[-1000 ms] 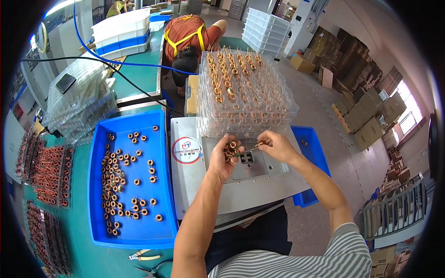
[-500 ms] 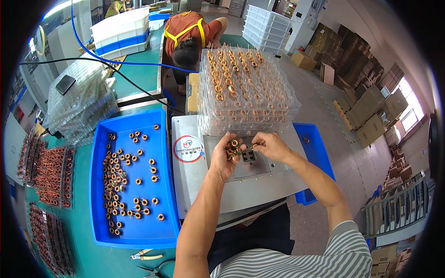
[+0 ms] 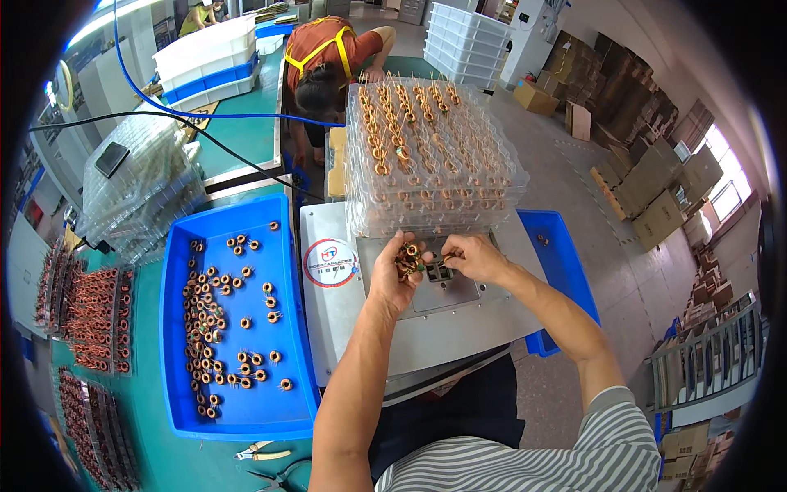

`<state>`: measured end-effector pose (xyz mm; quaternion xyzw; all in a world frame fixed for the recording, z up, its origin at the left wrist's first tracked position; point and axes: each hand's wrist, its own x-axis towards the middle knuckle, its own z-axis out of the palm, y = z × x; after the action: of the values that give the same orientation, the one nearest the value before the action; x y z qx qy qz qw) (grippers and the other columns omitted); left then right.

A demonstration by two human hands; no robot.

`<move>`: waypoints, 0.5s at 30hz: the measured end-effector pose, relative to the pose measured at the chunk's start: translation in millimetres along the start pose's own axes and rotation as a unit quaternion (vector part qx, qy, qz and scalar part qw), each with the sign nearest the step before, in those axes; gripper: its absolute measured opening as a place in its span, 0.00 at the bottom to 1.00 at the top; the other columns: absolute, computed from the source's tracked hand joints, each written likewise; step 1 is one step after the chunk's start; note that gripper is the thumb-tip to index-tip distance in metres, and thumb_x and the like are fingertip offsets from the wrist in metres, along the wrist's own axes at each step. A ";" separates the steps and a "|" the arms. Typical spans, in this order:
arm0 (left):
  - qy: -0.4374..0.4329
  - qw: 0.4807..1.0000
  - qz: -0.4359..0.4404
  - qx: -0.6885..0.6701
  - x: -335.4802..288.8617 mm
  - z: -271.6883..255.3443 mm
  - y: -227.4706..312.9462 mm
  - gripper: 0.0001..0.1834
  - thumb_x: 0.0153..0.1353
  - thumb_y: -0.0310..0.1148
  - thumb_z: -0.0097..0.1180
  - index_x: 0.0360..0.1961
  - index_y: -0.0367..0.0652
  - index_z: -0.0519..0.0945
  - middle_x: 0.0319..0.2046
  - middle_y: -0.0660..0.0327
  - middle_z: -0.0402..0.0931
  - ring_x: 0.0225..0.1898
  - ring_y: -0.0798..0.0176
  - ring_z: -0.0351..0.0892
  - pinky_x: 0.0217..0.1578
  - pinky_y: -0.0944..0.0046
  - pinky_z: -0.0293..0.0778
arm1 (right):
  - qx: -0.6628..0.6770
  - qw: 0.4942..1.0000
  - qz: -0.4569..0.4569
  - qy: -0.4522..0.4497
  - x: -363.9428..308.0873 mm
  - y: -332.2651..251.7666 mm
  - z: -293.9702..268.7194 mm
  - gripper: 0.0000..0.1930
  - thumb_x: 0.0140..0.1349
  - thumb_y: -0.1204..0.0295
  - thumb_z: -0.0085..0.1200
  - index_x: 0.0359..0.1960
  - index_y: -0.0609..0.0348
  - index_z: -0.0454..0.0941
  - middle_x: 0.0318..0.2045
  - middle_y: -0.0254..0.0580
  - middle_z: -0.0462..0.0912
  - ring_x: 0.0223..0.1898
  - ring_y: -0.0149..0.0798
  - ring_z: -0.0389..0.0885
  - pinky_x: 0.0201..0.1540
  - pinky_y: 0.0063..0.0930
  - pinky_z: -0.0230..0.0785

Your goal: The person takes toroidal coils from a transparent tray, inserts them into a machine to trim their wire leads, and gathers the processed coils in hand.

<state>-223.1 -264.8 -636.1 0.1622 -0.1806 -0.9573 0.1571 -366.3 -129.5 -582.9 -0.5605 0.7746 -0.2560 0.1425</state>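
My left hand [image 3: 388, 280] is palm up with its fingers curled round several copper-wound ring coils [image 3: 409, 259]. Close beside it, my right hand [image 3: 477, 259] pinches one small coil [image 3: 448, 257] between thumb and fingertips; the fingers partly hide it. Right below these fingertips is a dark slotted fixture [image 3: 440, 275], set in the grey metal top of a machine [image 3: 344, 316]. Many more such coils lie loose in the large blue tray [image 3: 262, 410] to the left.
Behind my hands rises a stack of clear plastic trays [image 3: 438, 176] holding coils. A second blue tray [image 3: 574, 275] sits at the right. Cutters [image 3: 264, 454] lie on the green table, with racks of red coils [image 3: 100, 320] farther left. Beyond, a person [image 3: 328, 61] bends over.
The right hand's fingertips have dipped slightly over the fixture with the coil. My left hand keeps its coils almost in place. The whole view has shifted a little.
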 end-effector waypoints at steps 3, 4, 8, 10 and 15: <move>-0.005 1.000 -0.001 -0.001 0.7 1.1 -0.3 0.15 0.67 0.46 0.49 0.42 0.47 0.74 0.37 0.57 0.76 0.33 0.61 0.80 0.13 0.77 0.65 | -0.035 0.998 -0.055 -0.014 2.8 5.2 2.3 0.07 0.53 0.78 0.59 0.33 0.63 0.76 0.30 0.49 0.81 0.36 0.49 0.81 0.39 0.38 0.72; -0.003 1.000 -0.002 0.000 0.8 1.4 -0.1 0.14 0.67 0.46 0.49 0.42 0.47 0.74 0.37 0.57 0.76 0.33 0.61 0.80 0.13 0.77 0.65 | -0.052 0.995 -0.084 -0.020 3.5 6.4 3.4 0.07 0.52 0.79 0.58 0.32 0.63 0.75 0.31 0.49 0.80 0.37 0.51 0.80 0.40 0.40 0.71; -0.002 1.000 -0.003 -0.007 3.2 0.3 -0.5 0.14 0.67 0.45 0.49 0.41 0.47 0.74 0.37 0.57 0.77 0.33 0.61 0.80 0.13 0.76 0.65 | -0.042 0.993 -0.102 -0.035 6.4 9.3 14.6 0.07 0.51 0.79 0.57 0.33 0.62 0.75 0.32 0.50 0.78 0.39 0.54 0.79 0.41 0.43 0.71; -0.008 1.000 -0.005 -0.013 3.6 -1.3 -1.0 0.14 0.67 0.45 0.50 0.42 0.46 0.74 0.37 0.57 0.77 0.33 0.61 0.80 0.12 0.76 0.65 | -0.083 0.990 -0.111 -0.038 6.0 11.5 23.7 0.07 0.51 0.80 0.56 0.33 0.61 0.74 0.33 0.50 0.77 0.40 0.54 0.78 0.41 0.44 0.70; 0.006 1.000 0.000 -0.021 -0.9 -7.5 2.5 0.16 0.64 0.45 0.54 0.44 0.44 0.72 0.36 0.56 0.77 0.32 0.60 0.81 0.11 0.75 0.63 | -0.076 0.984 -0.161 -0.016 8.4 6.9 35.1 0.11 0.51 0.79 0.56 0.38 0.60 0.75 0.32 0.49 0.77 0.39 0.54 0.77 0.41 0.44 0.71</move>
<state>-219.0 -268.9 -641.5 0.1649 -0.1596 -0.9597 0.1621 -356.8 -144.1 -615.3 -0.6912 0.6888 -0.2075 0.0688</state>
